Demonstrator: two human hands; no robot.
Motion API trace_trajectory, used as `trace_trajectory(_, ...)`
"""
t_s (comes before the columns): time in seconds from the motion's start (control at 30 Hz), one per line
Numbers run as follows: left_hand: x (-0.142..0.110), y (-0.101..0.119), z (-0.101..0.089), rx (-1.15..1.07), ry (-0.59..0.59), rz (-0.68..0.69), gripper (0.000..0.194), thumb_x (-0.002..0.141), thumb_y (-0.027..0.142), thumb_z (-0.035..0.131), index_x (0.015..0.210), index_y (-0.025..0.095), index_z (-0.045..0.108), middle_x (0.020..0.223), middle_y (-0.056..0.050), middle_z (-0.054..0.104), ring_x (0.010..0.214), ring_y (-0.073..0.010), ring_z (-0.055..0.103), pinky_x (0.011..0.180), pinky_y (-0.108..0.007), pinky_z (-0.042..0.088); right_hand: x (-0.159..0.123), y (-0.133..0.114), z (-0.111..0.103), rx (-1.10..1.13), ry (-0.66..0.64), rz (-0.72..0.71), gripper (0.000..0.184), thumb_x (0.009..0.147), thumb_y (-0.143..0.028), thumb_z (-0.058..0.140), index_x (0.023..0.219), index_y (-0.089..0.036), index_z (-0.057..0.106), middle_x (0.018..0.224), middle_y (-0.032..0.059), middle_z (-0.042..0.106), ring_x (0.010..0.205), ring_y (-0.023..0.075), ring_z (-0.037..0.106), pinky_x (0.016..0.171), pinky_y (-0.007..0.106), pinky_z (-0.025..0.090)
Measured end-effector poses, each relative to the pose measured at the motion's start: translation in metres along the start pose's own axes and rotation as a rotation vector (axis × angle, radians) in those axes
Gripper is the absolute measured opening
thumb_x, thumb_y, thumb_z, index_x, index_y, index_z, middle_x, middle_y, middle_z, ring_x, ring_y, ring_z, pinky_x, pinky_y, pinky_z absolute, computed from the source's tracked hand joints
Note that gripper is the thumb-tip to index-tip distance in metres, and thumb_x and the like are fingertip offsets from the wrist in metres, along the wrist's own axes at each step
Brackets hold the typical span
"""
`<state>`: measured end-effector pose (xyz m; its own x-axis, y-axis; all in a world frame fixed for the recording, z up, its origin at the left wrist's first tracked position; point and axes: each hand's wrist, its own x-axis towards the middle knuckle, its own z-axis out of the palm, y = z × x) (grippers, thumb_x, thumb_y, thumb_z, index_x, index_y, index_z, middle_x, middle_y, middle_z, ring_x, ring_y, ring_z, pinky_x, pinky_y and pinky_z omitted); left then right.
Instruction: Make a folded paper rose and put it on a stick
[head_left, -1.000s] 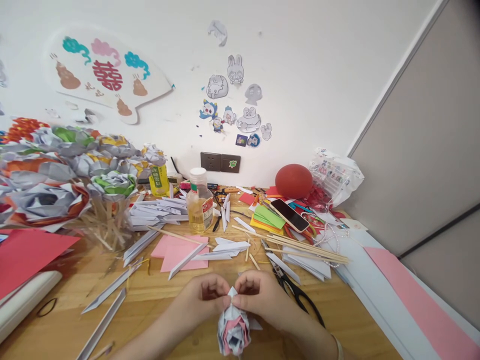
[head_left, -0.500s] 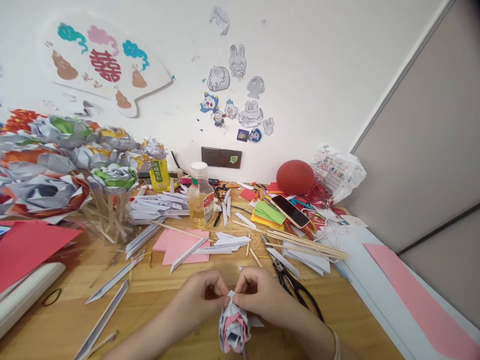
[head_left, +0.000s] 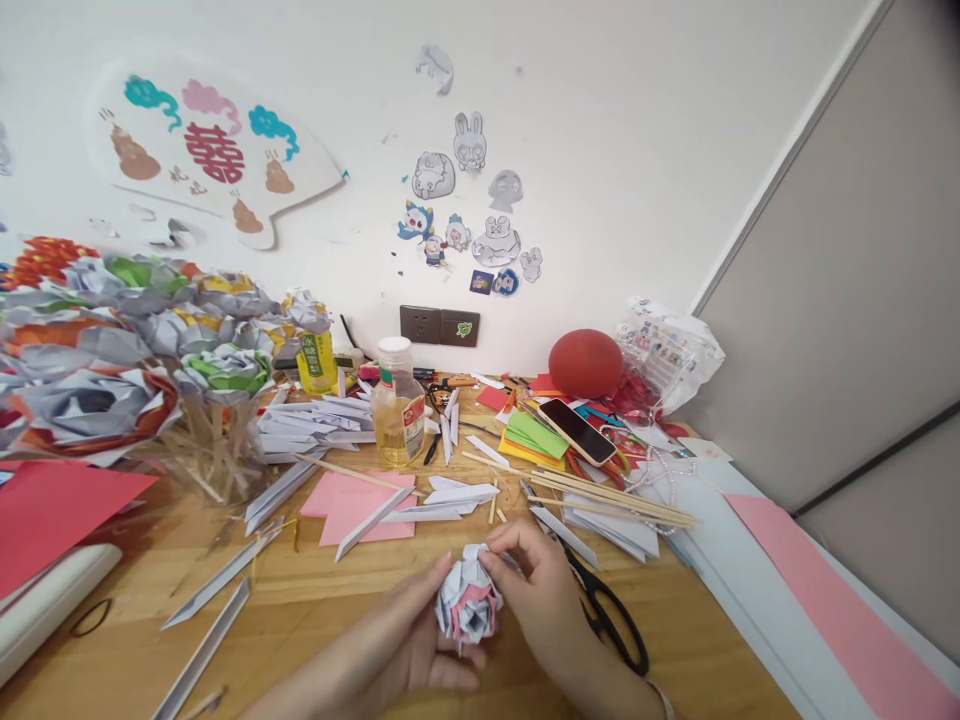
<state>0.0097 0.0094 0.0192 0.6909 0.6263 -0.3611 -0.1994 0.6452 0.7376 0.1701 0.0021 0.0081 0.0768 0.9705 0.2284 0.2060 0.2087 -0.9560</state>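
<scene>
A small paper flower [head_left: 469,603], folded from white, grey and pink strips, sits between my two hands low in the middle of the view. My left hand [head_left: 411,640] cups it from below and the left, fingers curled under it. My right hand [head_left: 534,590] grips its right side and top with thumb and fingertips. Both hands hover just over the wooden table [head_left: 315,610]. Black scissors [head_left: 604,605] lie directly right of my right hand.
Folded white paper strips [head_left: 315,425], pink sheets [head_left: 360,500], wooden skewers [head_left: 615,495], a bottle of yellow liquid [head_left: 397,405], a phone [head_left: 577,430] and a red ball [head_left: 586,363] crowd the table. Finished paper flowers [head_left: 112,350] pile at the left. Red paper [head_left: 52,500] lies front left.
The flower has turned from hanging below pinched fingertips to facing up in my cupped left hand. My right hand has shifted to its right side.
</scene>
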Motion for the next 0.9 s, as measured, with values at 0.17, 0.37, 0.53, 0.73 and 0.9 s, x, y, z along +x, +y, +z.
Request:
trace_trajectory(0.17,0.001,-0.002,0.005,0.135,0.209,0.173,0.049,0.066,0.064,0.063,0.069,0.016,0.063,0.055,0.001,0.054,0.047,-0.0092,0.042,0.044,-0.019,0.036,0.001,-0.012,-0.008,-0.124,-0.165,-0.121,0.009,0.081,-0.025,0.059,0.083,-0.019,0.066,0.081,0.0026,0.067,0.078,0.0168,0.061,0.073,0.027,0.045)
trace_trajectory(0.37,0.003,-0.006,-0.005,0.512,0.35,0.191,0.055,0.07,0.073,0.042,0.057,0.021,0.055,0.048,0.002,0.05,0.042,-0.0128,0.041,0.044,-0.024,0.037,0.003,-0.02,-0.01,-0.297,-0.266,-0.159,0.014,0.083,-0.024,0.057,0.084,-0.02,0.069,0.082,0.003,0.07,0.077,0.0179,0.062,0.073,0.027,0.044)
trace_trajectory(0.53,0.0,-0.008,-0.004,0.675,0.398,0.274,0.05,0.077,0.066,0.036,0.06,0.023,0.055,0.054,0.001,0.054,0.052,-0.0169,0.05,0.049,-0.025,0.044,-0.001,-0.019,-0.007,-0.481,-0.272,-0.219,0.013,0.082,-0.017,0.056,0.081,-0.019,0.069,0.077,0.0027,0.069,0.073,0.0179,0.062,0.067,0.027,0.044)
trace_trajectory(0.73,0.0,-0.005,0.003,0.72,0.303,0.441,0.04,0.081,0.053,0.043,0.071,0.022,0.065,0.074,-0.004,0.069,0.081,-0.0232,0.062,0.081,-0.031,0.049,-0.011,-0.013,0.0,-0.79,-0.156,-0.626,0.03,0.091,-0.011,0.037,0.087,-0.015,0.067,0.068,0.0072,0.066,0.065,0.0201,0.058,0.059,0.031,0.046)
trace_trajectory(0.9,-0.002,-0.005,0.002,0.65,0.306,0.468,0.038,0.083,0.052,0.043,0.079,0.022,0.067,0.079,-0.003,0.07,0.079,-0.022,0.062,0.076,-0.028,0.051,-0.02,-0.023,0.005,-0.66,-0.119,-0.725,0.035,0.089,-0.008,0.035,0.112,-0.014,0.06,0.093,0.0115,0.069,0.086,0.022,0.061,0.079,0.037,0.051)
